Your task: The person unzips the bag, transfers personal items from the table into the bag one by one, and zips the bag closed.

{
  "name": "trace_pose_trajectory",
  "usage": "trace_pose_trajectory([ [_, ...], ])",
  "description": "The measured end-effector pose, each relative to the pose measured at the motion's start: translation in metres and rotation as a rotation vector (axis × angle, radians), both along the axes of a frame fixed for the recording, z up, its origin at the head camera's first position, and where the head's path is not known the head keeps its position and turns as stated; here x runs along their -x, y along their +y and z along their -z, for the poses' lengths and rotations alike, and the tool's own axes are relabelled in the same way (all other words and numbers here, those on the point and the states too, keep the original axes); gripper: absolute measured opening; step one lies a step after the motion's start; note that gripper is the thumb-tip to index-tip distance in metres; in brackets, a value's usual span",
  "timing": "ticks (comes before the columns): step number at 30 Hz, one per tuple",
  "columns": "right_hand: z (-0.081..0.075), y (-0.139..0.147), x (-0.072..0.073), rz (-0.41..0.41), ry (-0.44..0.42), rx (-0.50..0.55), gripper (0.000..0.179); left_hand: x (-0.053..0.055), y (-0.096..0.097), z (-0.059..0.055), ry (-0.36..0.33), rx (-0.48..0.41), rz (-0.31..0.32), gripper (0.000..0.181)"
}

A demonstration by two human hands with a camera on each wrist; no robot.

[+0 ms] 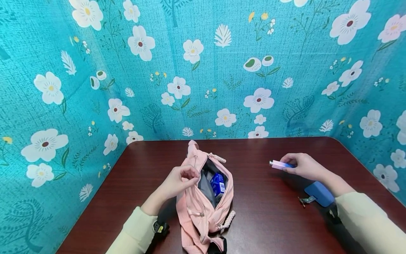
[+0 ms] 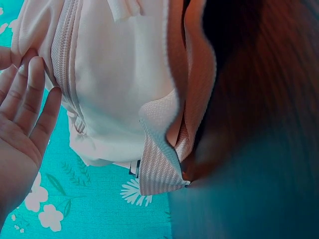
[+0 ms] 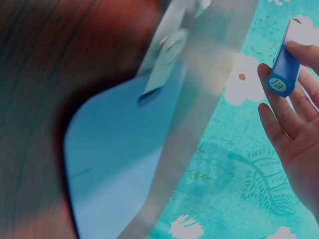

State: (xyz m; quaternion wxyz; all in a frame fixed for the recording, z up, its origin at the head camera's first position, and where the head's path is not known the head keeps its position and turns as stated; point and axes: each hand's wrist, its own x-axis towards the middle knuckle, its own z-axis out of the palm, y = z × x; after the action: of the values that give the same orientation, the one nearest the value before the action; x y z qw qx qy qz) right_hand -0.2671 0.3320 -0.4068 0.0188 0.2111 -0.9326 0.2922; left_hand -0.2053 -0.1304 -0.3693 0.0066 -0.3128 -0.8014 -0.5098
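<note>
Presently, the left hand [image 1: 180, 180] pinches the pink bag [image 1: 194, 201] at its rim; the right hand [image 1: 302, 166] grips the slim tube [image 1: 279, 164]. Advised: hold rim taut, squeeze tube lightly.

bright head view; in the left wrist view the table [image 2: 279, 94] is dim, blurred.

A left hand [image 2: 22, 137] pinches the fabric edge of a pale bag [image 2: 119, 74].
At the left of the left wrist view, thumb and forefinger meet on the cloth while the other fingers [image 2: 46, 117] extend beside a zipper [image 2: 63, 52] that runs along the bag. A ribbed strap [image 2: 162, 174] folds over itself along the bag's far side, next to the dark counter [image 2: 264, 89]; turquoise floral fabric [image 2: 94, 209] fills the lower left.
</note>
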Motion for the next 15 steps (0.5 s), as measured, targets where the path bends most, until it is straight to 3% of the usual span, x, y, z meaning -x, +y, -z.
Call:
trace_pose_trajectory([
  [15, -0.014, -0.038, -0.011, -0.081, 0.015, 0.045, 0.028, -0.001, 0.0, -0.002, 0.0, 0.001, -0.006, 0.009],
])
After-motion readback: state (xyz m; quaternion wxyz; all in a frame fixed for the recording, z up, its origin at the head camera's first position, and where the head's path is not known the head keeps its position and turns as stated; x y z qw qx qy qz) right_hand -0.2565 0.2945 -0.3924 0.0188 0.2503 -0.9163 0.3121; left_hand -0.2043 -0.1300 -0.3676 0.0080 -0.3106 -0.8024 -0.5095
